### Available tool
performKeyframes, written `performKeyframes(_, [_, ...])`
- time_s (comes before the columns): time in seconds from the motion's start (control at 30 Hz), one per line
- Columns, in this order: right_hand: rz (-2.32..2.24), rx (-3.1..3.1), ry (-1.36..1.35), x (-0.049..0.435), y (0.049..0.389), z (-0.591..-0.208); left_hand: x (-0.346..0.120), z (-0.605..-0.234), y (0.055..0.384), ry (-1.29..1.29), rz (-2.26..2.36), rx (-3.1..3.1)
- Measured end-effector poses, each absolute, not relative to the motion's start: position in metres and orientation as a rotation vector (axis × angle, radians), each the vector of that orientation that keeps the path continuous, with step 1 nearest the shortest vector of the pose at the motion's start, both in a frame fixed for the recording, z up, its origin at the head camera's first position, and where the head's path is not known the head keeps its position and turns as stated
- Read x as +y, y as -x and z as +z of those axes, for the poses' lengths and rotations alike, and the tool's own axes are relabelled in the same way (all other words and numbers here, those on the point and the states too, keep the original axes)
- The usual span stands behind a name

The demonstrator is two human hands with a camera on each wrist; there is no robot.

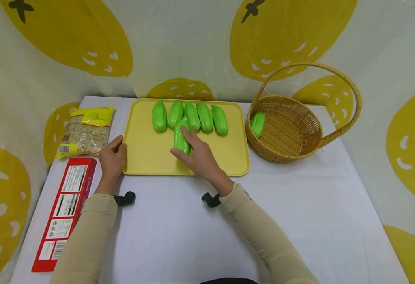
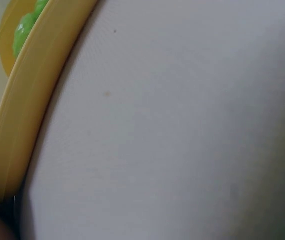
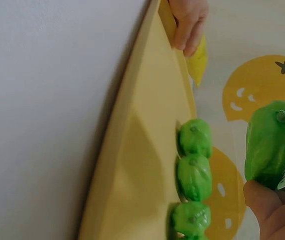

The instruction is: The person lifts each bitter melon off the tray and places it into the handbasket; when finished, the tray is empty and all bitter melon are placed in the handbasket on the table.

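My right hand (image 1: 202, 157) pinches a shiny, ridged green gourd (image 1: 181, 142) between thumb and fingers. In the right wrist view this gourd (image 3: 272, 142) is raised, its blunt end towards the camera. Below it lies a yellow tray (image 1: 147, 154), whose left edge my left hand (image 1: 112, 158) grips near the front corner. Several similar gourds (image 1: 159, 116) lie in a row along the back of the tray, tips pointing away. In the left wrist view the tray's rim (image 2: 27, 95) shows, but most of the left hand is out of frame.
To the right stands a wicker basket (image 1: 271, 152) with a tall handle and a green gourd (image 1: 258, 124) inside. A yellow-and-clear food packet (image 1: 90, 130) and a long red box (image 1: 63, 213) lie left of the tray, close to my left arm.
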State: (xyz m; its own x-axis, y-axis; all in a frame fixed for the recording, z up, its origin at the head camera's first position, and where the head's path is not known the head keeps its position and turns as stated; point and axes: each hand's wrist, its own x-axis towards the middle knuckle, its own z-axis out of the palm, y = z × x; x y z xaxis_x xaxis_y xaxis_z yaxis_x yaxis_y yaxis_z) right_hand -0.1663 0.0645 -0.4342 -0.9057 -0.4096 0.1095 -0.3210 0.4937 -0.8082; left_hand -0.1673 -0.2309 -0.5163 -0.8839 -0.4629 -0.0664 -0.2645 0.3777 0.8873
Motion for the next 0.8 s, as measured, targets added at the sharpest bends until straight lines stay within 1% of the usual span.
performKeyframes(0.47, [-1.551,2.690,0.553,0.119,0.174,-0.408,-0.231,-0.514,0.167,-0.667,-1.493,-2.454])
performKeyframes(0.8, [-1.609,2.759,0.499,0.161,0.180,-0.405,-0.231,-0.514,0.166,-0.664,-1.507,-2.461])
